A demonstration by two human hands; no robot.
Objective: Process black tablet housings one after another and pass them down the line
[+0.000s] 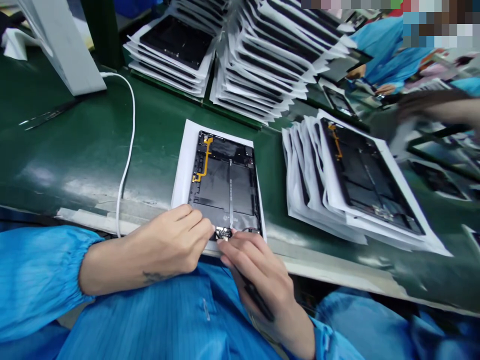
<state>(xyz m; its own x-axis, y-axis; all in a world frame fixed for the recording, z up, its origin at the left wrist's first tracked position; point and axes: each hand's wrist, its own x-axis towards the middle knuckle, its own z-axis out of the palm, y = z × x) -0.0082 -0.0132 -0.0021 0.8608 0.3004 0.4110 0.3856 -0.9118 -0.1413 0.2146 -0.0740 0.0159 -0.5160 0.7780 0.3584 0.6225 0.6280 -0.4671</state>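
Fingertips [205, 226] of left hand [167, 248] and right hand [258, 277] pinch small circuit board [223, 233].

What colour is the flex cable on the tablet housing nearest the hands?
The flex cable is golden yellow; it shows best in the head view.

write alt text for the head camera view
Left hand and right hand work at a small circuit board on the bottom edge of an open tablet, the right hand also holding a black tool. The tablet lies on white paper on a green workbench, beside stacks of more tablets.
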